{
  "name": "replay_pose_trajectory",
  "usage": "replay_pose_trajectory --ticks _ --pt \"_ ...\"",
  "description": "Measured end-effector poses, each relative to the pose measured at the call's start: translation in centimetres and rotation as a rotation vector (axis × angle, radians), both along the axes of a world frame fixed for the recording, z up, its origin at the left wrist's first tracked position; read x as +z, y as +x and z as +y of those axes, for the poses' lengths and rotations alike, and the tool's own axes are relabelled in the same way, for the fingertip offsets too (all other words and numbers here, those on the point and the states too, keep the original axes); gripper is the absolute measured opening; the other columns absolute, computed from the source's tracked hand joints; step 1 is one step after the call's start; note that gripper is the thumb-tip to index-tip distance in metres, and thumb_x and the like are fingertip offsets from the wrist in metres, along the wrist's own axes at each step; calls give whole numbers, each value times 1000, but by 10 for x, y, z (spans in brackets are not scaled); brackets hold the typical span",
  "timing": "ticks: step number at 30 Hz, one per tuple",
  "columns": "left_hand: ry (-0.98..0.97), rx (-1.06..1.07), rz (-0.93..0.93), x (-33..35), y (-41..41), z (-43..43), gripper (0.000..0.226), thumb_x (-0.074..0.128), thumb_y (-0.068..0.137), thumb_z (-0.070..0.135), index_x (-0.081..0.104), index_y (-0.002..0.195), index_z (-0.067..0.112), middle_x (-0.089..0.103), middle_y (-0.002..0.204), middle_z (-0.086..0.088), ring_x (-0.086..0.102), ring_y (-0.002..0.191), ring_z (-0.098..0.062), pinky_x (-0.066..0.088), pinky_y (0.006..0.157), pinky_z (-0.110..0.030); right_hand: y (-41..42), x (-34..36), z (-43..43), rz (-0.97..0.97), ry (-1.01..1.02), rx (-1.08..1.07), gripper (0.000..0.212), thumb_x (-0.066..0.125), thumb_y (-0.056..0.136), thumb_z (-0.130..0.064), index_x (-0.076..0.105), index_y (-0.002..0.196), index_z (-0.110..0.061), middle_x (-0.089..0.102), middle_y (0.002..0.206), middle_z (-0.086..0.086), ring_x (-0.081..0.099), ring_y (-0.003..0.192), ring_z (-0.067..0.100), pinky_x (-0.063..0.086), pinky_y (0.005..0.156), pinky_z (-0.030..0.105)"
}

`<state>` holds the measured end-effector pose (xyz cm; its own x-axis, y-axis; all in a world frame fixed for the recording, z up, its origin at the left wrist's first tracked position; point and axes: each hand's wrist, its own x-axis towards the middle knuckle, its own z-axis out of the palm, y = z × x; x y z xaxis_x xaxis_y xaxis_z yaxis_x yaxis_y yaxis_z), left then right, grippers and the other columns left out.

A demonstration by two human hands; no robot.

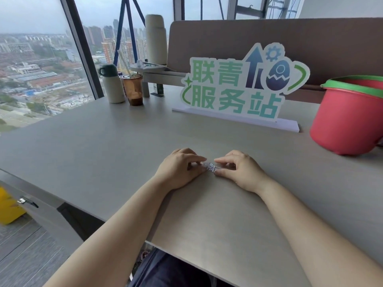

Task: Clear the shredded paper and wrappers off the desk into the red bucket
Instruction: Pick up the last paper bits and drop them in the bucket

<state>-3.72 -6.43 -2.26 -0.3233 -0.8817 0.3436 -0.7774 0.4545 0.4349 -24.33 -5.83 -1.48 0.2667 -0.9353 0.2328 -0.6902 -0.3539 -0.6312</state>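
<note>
Your fingers are curled in narrow on one small crumpled scrap [209, 167], white with blue print. It lies on the desk [103, 146] just below the middle of the frame. Your left hand [179, 170] pinches it from the left and your right hand [238, 171] from the right, with the fingertips of both meeting on it and both wrists resting on the top. This scrap is the only litter that shows anywhere on the desk, so you look to be near the end of the job. What is left is to lift this piece and carry it to the bucket [348, 119]. The bucket stands at the right edge of the frame, well apart from your hands. It is red with a green rim, and from this angle only a strip of its inner wall shows, so you cannot tell what it holds. Between you and the far partition stands a sign [238, 85]. In the upper left, a clear cup [132, 90] with a straw holds a little brown drink at the bottom. Beside the cup is a lidded flask [113, 88], whose contents are hidden.
</note>
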Motion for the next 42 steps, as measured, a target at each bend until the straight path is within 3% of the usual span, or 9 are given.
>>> replay_pose_trajectory --ticks 10,18,24,30,37,42 --pt "39 -23 95 4 -7 -1 14 67 79 40 74 90 35 63 91 8 63 77 -11 53 76 -28 13 5 -2 13 2 26 16 70 80 -22 74 95 -21 59 91 4 56 84 15 39 75 23" --pt "38 -16 75 6 -10 -1 11 67 79 30 74 88 30 57 83 9 62 78 -15 49 74 -26 19 4 -2 15 -33 -4 11 69 80 -18 74 89 -15 65 89 3 61 89 19 45 79 28" --pt "31 9 39 6 -12 1 10 63 80 30 71 86 29 60 89 4 59 82 -15 50 76 -29 22 2 0 58 -92 -25 8 67 81 -18 72 85 -13 65 91 7 61 88 22 43 77 29" --pt "-10 32 -15 6 -13 2 12 57 85 30 66 88 24 58 93 0 57 91 -21 47 77 -31 23 2 -1 92 -74 -51 10 63 84 -22 66 84 -13 61 93 7 57 93 24 44 84 34" --pt "-4 79 120 4 -10 -1 9 61 85 28 66 86 21 58 91 0 59 86 -20 49 78 -33 17 3 -1 -51 -29 -103 6 63 85 -18 66 82 -13 59 88 2 54 85 15 34 69 19" --pt "22 87 116 3 -8 -1 6 63 83 28 68 83 25 54 85 7 58 79 -14 50 75 -33 15 3 -1 -63 -33 -127 7 64 84 -19 67 81 -13 61 87 0 54 84 14 34 69 19"
